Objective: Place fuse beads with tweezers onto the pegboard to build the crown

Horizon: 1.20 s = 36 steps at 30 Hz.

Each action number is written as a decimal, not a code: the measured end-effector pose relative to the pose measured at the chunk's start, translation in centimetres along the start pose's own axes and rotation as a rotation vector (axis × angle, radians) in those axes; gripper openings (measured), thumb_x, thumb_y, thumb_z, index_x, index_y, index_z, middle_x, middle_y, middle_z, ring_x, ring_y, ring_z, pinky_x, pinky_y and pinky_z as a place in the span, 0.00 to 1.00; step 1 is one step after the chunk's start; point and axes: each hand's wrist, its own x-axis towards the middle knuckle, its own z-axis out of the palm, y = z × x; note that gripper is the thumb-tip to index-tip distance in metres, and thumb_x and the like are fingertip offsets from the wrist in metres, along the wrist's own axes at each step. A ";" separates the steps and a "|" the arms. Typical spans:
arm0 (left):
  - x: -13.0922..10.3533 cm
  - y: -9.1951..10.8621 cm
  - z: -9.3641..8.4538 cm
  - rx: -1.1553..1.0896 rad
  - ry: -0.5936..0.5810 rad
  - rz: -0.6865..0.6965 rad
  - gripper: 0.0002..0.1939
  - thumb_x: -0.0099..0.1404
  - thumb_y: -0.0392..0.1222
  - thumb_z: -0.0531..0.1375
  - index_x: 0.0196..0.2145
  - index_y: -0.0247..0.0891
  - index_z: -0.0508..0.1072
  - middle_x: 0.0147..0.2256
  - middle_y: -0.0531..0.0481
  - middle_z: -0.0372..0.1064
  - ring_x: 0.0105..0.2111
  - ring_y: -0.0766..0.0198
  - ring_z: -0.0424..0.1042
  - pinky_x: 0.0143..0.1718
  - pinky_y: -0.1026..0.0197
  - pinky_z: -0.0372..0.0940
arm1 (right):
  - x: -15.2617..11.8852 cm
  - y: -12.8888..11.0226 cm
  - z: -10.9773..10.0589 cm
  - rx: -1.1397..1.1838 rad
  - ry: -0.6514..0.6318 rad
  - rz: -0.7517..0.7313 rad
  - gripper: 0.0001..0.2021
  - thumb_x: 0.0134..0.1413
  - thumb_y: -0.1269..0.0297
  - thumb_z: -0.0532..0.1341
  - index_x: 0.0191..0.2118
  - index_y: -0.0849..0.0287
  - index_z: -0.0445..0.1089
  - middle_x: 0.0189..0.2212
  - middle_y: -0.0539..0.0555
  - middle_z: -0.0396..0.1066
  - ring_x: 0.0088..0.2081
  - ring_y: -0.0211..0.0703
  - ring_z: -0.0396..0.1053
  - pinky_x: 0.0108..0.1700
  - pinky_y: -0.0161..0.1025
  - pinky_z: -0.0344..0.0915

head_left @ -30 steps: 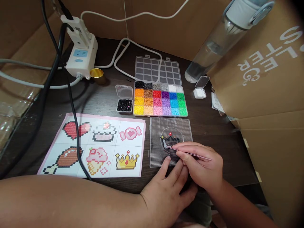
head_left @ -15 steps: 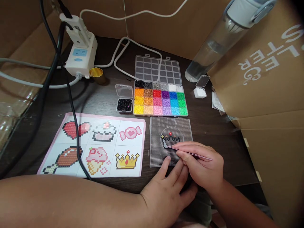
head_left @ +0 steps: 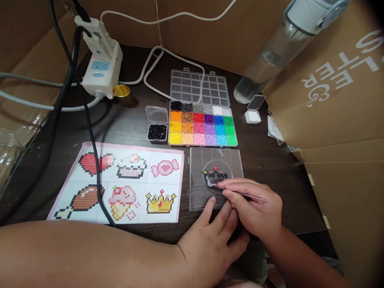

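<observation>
My right hand (head_left: 258, 208) pinches a pair of thin tweezers (head_left: 244, 193) that point left. Their tip touches the lower part of a small bead figure (head_left: 212, 181) on a clear pegboard (head_left: 198, 202). That figure has a black outline, a red bead on top, some yellow at the left and a few pale grey beads. At the board's near edge lies my left hand (head_left: 210, 244), fingers apart and holding nothing, its fingertips by the board. A pattern sheet (head_left: 103, 182) with pixel pictures, a crown among them, lies to the left.
Behind the pegboard stands an open bead box (head_left: 204, 125) with many colours. Small boxes of black beads (head_left: 157, 132) and white beads (head_left: 253, 117) flank it. Black cable (head_left: 98, 176) crosses the sheet. A power strip (head_left: 103, 68), gold cup (head_left: 122, 94) and water bottle (head_left: 267, 60) stand farther back.
</observation>
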 end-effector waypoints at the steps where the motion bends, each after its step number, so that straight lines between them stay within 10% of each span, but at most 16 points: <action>1: 0.0 0.0 0.0 -0.001 0.001 0.000 0.26 0.66 0.53 0.53 0.60 0.49 0.60 0.62 0.38 0.55 0.64 0.43 0.46 0.59 0.37 0.29 | 0.0 0.0 0.0 0.001 -0.001 -0.001 0.11 0.50 0.79 0.64 0.33 0.56 0.78 0.33 0.51 0.79 0.35 0.39 0.77 0.41 0.37 0.75; 36: -0.1 0.1 0.0 0.000 -0.003 -0.001 0.26 0.67 0.53 0.52 0.61 0.48 0.59 0.62 0.39 0.55 0.64 0.44 0.46 0.59 0.39 0.35 | 0.0 -0.1 -0.1 -0.002 -0.004 0.010 0.11 0.50 0.79 0.64 0.33 0.55 0.78 0.33 0.51 0.79 0.35 0.40 0.77 0.41 0.37 0.75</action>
